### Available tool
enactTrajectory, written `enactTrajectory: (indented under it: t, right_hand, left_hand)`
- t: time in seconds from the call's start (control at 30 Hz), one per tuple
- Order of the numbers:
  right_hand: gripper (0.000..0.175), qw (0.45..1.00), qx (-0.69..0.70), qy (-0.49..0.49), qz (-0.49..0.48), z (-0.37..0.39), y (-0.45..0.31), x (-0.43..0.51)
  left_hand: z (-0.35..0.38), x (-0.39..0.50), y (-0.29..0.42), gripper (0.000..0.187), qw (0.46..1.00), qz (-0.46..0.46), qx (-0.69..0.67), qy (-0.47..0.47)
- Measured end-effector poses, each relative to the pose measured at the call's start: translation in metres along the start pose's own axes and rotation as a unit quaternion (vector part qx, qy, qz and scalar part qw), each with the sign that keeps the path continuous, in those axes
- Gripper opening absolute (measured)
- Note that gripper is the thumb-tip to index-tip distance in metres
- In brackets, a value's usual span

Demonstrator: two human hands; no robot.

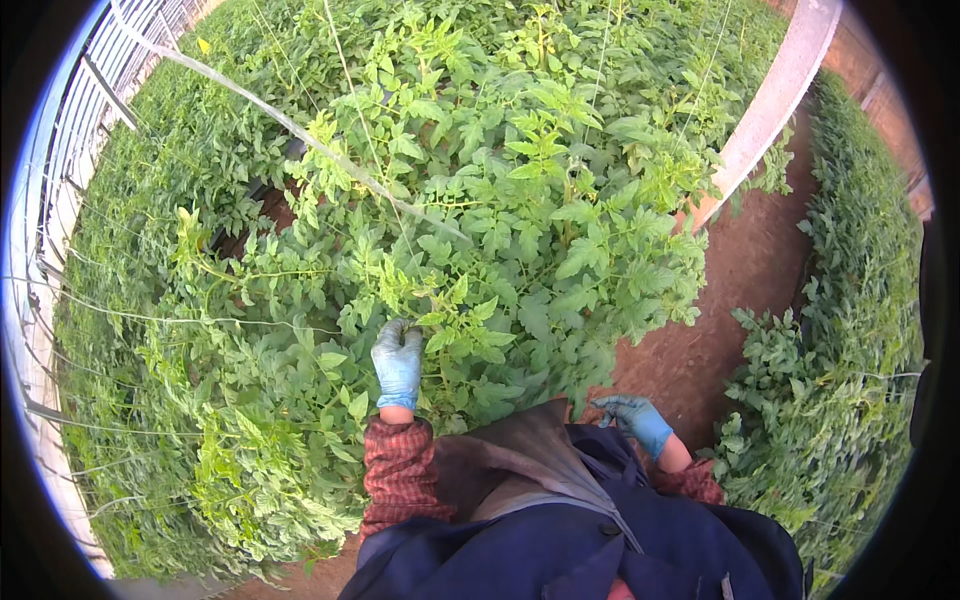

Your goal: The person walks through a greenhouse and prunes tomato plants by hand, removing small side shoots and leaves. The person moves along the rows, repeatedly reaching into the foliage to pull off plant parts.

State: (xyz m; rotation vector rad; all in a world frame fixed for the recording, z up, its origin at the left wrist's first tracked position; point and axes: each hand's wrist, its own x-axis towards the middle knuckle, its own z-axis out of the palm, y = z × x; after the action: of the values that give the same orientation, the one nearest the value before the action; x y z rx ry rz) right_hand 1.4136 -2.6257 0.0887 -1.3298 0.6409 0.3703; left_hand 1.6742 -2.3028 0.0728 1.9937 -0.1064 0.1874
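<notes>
My left hand (397, 364), in a thin blue glove with darkened fingertips, is raised at the top of a tomato plant (457, 322). Its fingers are curled in beside the young leaves; whether a shoot or twine is between them is hidden. A pale twine (225, 320) runs in from the left and fades from sight near this hand. Low on the right, my right hand (636, 421), also blue-gloved, hovers by the brown apron (510, 457) with its fingers partly bent. I cannot make out anything in it.
Dense tomato foliage (510, 202) spreads ahead and to the left. A pale, thick post (772, 112) slants down at the upper right, beside a bare soil path (742, 270). Another plant row (847, 405) lines the right. Support strings (352, 97) hang among the plants.
</notes>
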Motion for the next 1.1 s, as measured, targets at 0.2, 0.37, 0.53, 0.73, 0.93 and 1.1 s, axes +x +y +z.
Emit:
enactTrajectory:
  t: [0.2,0.37,0.53,0.73,0.93,1.1]
  right_hand:
    - [0.027,0.999,-0.009,-0.012,-0.05,-0.015,0.016,0.013]
    - [0.026,0.998,-0.034,-0.017,-0.05,-0.04,0.01,0.013]
    - [0.032,0.999,0.001,-0.043,-0.012,-0.074,-0.001,0.008]
    - [0.039,0.993,0.051,-0.108,0.016,-0.143,0.004,-0.005]
    - [0.032,0.989,-0.028,-0.132,-0.068,-0.236,-0.028,-0.015]
    - [0.027,0.991,-0.036,-0.11,-0.063,-0.286,-0.055,0.007]
  left_hand:
    - [0.0,0.004,0.048,0.008,0.939,-0.126,-0.3,0.111]
    - [-0.004,-0.007,0.085,0.022,0.673,-0.166,-0.72,-0.044]
    - [0.061,-0.042,0.146,0.037,0.726,-0.324,-0.586,-0.155]
    - [0.166,-0.046,0.125,0.035,0.751,-0.292,-0.552,-0.216]
    - [0.242,0.03,0.15,0.018,0.87,-0.319,-0.372,-0.05]
    - [0.302,0.109,0.037,0.016,0.964,0.151,0.208,0.061]
